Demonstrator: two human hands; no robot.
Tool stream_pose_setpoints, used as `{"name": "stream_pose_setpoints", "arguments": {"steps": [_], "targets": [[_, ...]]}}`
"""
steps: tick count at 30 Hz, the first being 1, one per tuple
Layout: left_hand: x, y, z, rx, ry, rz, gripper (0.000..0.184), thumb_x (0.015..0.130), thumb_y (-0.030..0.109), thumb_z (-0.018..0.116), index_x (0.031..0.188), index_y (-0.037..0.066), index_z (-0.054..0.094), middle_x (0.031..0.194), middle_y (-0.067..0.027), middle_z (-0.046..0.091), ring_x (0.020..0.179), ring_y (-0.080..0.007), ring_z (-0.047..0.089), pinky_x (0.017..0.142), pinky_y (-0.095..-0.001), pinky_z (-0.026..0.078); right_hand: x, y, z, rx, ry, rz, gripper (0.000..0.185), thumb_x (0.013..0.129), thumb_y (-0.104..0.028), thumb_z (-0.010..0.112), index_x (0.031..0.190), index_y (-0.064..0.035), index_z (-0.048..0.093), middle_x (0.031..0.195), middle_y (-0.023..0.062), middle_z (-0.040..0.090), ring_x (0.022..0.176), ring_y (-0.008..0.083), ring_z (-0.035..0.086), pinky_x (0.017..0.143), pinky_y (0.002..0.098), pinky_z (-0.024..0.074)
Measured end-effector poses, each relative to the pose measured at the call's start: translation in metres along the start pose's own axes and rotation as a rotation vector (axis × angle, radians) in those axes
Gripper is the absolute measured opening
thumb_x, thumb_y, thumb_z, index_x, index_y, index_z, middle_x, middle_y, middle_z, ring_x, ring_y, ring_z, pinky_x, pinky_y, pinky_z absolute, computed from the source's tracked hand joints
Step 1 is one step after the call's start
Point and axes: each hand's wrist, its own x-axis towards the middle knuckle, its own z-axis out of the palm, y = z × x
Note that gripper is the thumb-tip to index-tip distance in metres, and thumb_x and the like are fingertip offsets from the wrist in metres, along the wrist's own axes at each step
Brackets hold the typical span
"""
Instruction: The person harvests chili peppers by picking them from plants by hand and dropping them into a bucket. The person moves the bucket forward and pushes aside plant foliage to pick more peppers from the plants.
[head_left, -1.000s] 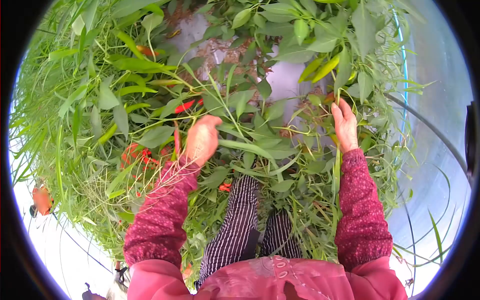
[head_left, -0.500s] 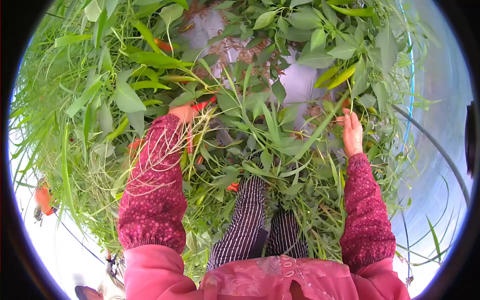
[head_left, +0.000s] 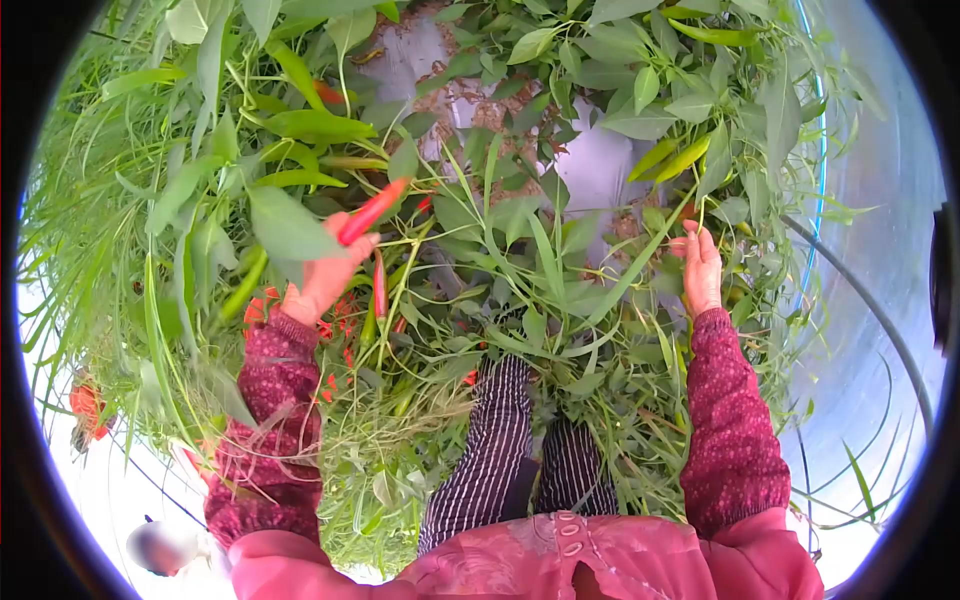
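Note:
A red pepper is gripped by my left hand, its tip pointing up and right; a large leaf partly covers the fingers. Just below hangs another red pepper among stems. On the right, my right hand has its fingers pressed together around a thin stem, beneath two yellow-green peppers. Long green peppers hang among the leaves above my left hand.
Pale plastic sheeting with dry debris lies between the plants. A dark hose and a blue line run along the right. Red netting shows at left. Another person is partly visible at the lower left.
My left hand has drawn back slightly down and left, and the red pepper is now raised in its fingers. My right hand stays nearly in place.

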Motion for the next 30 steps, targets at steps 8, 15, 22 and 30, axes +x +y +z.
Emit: {"name": "stream_pose_setpoints", "arguments": {"steps": [8,15,22,30], "targets": [[0.086,-0.014,0.074,0.265,-0.431,0.297,0.017,0.072,0.012,0.058,0.087,0.004,0.059,0.075,-0.0187,0.060,0.075,-0.0370,0.060,0.069,-0.0425,0.046,0.003,0.002,0.002,-0.007,0.017,-0.028,0.024,0.098,-0.019,0.041,0.114,-0.0045,0.052,0.082,0.0033,0.059,0.075,0.0105,0.055,0.073,0.0259,0.0456],[0.125,-0.052,0.145,0.474,-0.554,-0.091,0.029,0.078,0.015,0.052,0.100,0.000,0.062,0.098,-0.0246,0.062,0.095,-0.0368,0.061,0.083,-0.0418,0.048,0.003,-0.004,0.004,-0.011,0.043,-0.019,0.023,0.098,-0.019,0.041,0.111,-0.0053,0.053,0.080,0.0021,0.058,0.072,0.0098,0.054,0.068,0.0248,0.0449],[0.114,-0.052,0.151,0.392,-0.524,-0.337,0.061,0.082,0.028,0.052,0.132,0.002,0.029,0.122,-0.0273,0.050,0.115,-0.0401,0.048,0.097,-0.0444,0.038,0.005,-0.003,0.004,0.060,0.018,0.022,0.020,0.097,-0.016,0.042,0.110,-0.0052,0.052,0.077,0.0024,0.057,0.071,0.0099,0.054,0.067,0.0249,0.0458],[0.103,-0.035,0.116,0.437,-0.554,-0.223,0.055,0.083,0.035,0.055,0.124,0.003,0.039,0.115,-0.0242,0.055,0.107,-0.0368,0.054,0.092,-0.0428,0.041,0.002,-0.010,0.002,-0.011,0.039,0.033,0.019,0.097,-0.014,0.040,0.111,-0.0041,0.050,0.076,0.0034,0.057,0.069,0.0105,0.055,0.066,0.0256,0.0464]]}}
